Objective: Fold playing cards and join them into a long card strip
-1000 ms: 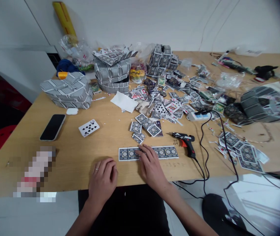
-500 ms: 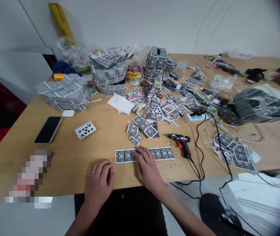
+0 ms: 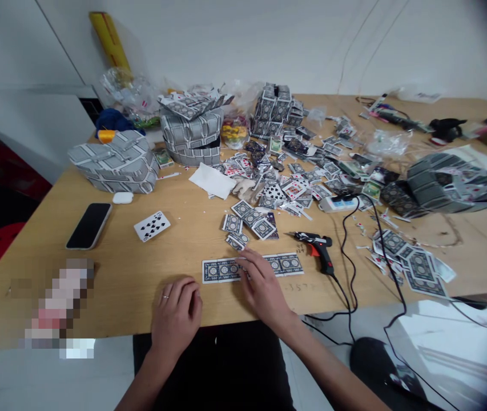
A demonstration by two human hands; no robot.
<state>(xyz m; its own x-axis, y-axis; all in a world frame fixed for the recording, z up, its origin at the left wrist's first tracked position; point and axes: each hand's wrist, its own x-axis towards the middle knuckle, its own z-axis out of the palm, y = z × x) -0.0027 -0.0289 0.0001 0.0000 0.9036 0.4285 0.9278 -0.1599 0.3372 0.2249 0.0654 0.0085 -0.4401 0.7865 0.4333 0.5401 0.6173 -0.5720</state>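
Note:
A strip of playing cards (image 3: pixel 226 269), patterned backs up and joined end to end, lies near the table's front edge. My right hand (image 3: pixel 262 281) rests over its middle, fingers stretched out and tips reaching its far edge. Part of the strip is hidden beneath them. To the left, my left hand (image 3: pixel 177 307) lies at the table edge with its fingers curled in and nothing showing in them. Just beyond the right fingertips are several loose cut cards (image 3: pixel 252 220). Right of the strip, a black hot glue gun (image 3: pixel 319 248) lies on its side.
A phone (image 3: pixel 89 225), an earbud case (image 3: pixel 123 197) and a ten of spades (image 3: pixel 152 226) are at left. Woven card baskets (image 3: pixel 117 162) stand behind. Scattered cards (image 3: pixel 294 185) cover the middle back, beside a power strip (image 3: pixel 341 203) with black cables. Another card basket (image 3: pixel 453 182) sits right.
My right hand has lifted slightly, and its fingers have shifted a little on the strip. My left hand stays at the table edge. The view has turned slightly.

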